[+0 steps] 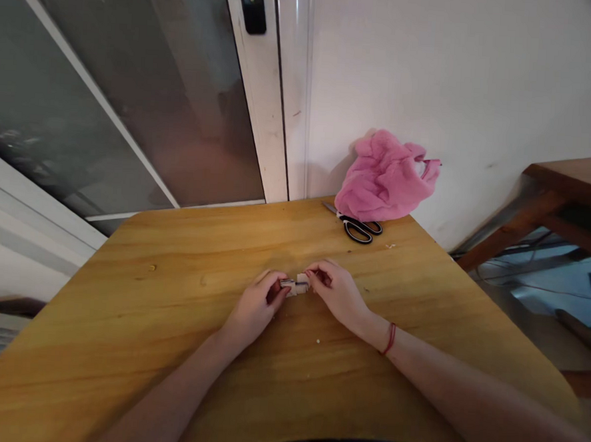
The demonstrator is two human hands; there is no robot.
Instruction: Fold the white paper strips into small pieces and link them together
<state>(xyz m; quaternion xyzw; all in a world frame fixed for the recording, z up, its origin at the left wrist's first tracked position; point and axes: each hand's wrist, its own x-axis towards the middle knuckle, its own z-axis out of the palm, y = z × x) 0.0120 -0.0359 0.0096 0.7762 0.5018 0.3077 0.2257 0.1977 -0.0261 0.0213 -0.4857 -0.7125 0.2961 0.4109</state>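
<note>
Between my two hands is a small white, paper-like piece [299, 285] with a bluish-grey strip along it. It is too small for me to tell its exact kind. The thumb and fingers of my left hand [261, 297] pinch its left end. At the right end, the fingertips of my right hand [335, 289] are closed on its edge. Both hands are low over the wooden table [199, 242], near its middle. A thin red band [391, 338] circles my right wrist.
Black-handled scissors [359, 229] lie at the table's far side, partly beneath a crumpled pink cloth [388, 177] against the wall. Small white scraps [318, 341] and a little yellowish bit [153, 267] dot the tabletop. A sliding glass door [148, 92] stands behind; another wooden table [579, 173] is at right.
</note>
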